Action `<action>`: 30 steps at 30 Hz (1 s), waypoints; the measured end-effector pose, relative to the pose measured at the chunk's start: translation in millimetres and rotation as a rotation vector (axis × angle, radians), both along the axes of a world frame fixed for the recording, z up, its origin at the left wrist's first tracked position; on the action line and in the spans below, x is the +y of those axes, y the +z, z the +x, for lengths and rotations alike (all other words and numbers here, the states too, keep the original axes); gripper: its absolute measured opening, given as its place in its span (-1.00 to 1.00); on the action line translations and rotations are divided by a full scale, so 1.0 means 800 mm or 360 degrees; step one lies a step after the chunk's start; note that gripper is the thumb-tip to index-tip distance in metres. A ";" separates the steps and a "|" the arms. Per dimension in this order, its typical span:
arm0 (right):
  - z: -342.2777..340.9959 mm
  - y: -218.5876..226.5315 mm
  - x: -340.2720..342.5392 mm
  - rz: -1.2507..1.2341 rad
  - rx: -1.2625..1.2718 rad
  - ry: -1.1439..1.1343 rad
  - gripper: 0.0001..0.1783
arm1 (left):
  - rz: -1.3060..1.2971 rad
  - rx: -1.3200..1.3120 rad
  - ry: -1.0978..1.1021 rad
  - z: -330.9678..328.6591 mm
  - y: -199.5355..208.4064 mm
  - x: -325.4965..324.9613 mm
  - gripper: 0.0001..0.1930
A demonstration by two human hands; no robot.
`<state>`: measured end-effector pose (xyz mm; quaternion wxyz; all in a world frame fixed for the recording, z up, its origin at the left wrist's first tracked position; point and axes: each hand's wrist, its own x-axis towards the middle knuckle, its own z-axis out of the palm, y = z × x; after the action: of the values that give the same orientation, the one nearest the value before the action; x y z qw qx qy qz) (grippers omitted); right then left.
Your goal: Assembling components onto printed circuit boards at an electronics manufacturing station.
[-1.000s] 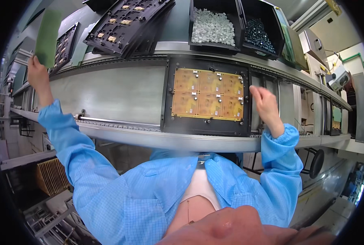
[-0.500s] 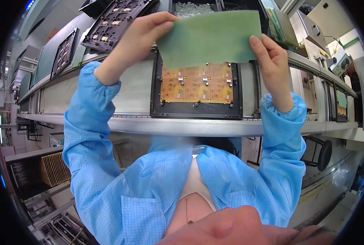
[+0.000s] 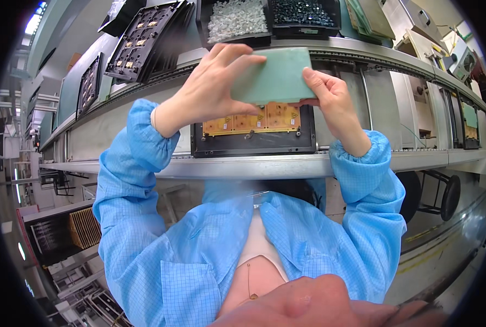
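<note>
A thin, plain green sheet (image 3: 275,76) is held up over a black frame (image 3: 254,146). An orange circuit board panel (image 3: 248,122) sits in that frame, its upper part hidden behind the sheet and my left hand. My left hand (image 3: 207,84) spans the sheet's left end, thumb at the lower edge and fingers spread near the upper edge. At the right end, my right hand (image 3: 330,98) pinches the sheet between thumb and fingers.
Beyond the rail are a bin of clear small parts (image 3: 237,20) and a bin of dark small parts (image 3: 303,13). Black fixtures (image 3: 145,38) lean at the back left. More green sheets (image 3: 368,19) stand at the back right. A metal rail (image 3: 243,166) runs along the near side.
The sheet has come nearer and tilted, with less of its face showing. My left hand has shifted from its upper left corner to span its left end; my right hand has moved left.
</note>
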<state>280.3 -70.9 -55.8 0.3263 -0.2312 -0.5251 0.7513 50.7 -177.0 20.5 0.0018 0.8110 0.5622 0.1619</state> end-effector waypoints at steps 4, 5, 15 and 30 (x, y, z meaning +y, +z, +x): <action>0.028 -0.015 0.033 0.0334 -0.0285 -0.0267 -0.47 | -0.0119 -0.0052 0.0137 -0.014 -0.028 -0.015 -0.19; 0.032 -0.016 0.037 0.0429 -0.0348 -0.0420 -0.45 | -0.0125 -0.0044 0.0134 -0.017 -0.034 -0.018 -0.19; 0.040 -0.014 0.032 0.0378 -0.0306 -0.0330 -0.43 | -0.0287 -0.0033 0.0145 -0.008 -0.054 -0.011 -0.17; 0.044 -0.011 0.025 0.0383 -0.0287 -0.0239 -0.44 | -0.0289 -0.0040 0.0157 -0.006 -0.065 -0.009 -0.18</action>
<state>315.3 -50.7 -64.9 0.3584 -0.2956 -0.6196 0.6326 45.6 -184.5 -31.7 0.0743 0.7767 0.6139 0.1203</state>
